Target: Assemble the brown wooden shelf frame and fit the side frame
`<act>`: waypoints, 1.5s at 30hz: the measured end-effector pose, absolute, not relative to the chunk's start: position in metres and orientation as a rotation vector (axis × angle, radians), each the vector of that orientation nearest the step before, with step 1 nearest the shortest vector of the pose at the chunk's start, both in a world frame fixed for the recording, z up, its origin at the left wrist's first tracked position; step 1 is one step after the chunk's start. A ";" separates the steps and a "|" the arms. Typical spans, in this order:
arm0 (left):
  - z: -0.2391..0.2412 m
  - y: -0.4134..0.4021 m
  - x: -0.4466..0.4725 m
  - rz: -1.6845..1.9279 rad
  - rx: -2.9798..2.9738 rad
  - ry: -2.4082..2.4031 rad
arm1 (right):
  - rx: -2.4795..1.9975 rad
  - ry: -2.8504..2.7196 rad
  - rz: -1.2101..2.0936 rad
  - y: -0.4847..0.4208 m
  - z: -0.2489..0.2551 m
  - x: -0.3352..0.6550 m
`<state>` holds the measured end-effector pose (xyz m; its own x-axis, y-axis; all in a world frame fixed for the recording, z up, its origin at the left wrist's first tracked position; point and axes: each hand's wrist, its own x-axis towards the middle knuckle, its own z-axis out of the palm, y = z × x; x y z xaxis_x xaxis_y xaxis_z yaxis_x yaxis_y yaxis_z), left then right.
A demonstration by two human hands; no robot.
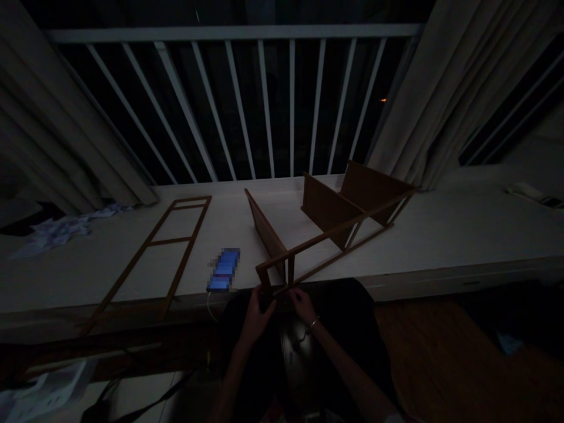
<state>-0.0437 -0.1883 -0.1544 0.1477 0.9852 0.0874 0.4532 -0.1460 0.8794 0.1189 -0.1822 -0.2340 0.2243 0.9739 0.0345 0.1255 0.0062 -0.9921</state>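
A half-built wooden shelf unit (pixel 335 226) lies on its side on a long white ledge (pixel 462 235), its thin side frame jutting toward me. My left hand (pixel 258 314) grips the near corner of that frame at the ledge's front edge. My right hand (pixel 302 305), with a bracelet on the wrist, pinches the same frame end a little to the right. Whether a small part sits in the fingers is too dark to tell. A second ladder-like wooden frame (pixel 158 252) lies flat on the ledge to the left.
A lit phone (pixel 224 270) lies on the ledge left of my hands, a cable hanging from it. White railing bars (pixel 264 106) and curtains (pixel 445 88) stand behind. Crumpled paper (pixel 61 226) sits far left. Wooden floor (pixel 440 358) lies at right.
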 end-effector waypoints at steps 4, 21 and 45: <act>-0.169 -0.180 -0.040 0.850 1.800 1.320 | -1.365 -1.230 0.956 -0.180 -0.239 0.120; -0.199 -0.147 -0.044 0.701 1.677 1.251 | -1.333 -1.367 1.031 -0.178 -0.247 0.131; -0.205 -0.137 -0.048 0.669 1.705 1.152 | -1.434 -1.111 0.827 -0.185 -0.252 0.110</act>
<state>-0.0483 -0.1372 -0.2046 0.4091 0.9104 -0.0616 0.3972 -0.1169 0.9103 0.1098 -0.1852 -0.2524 0.3194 0.9436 0.0877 0.1870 0.0280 -0.9820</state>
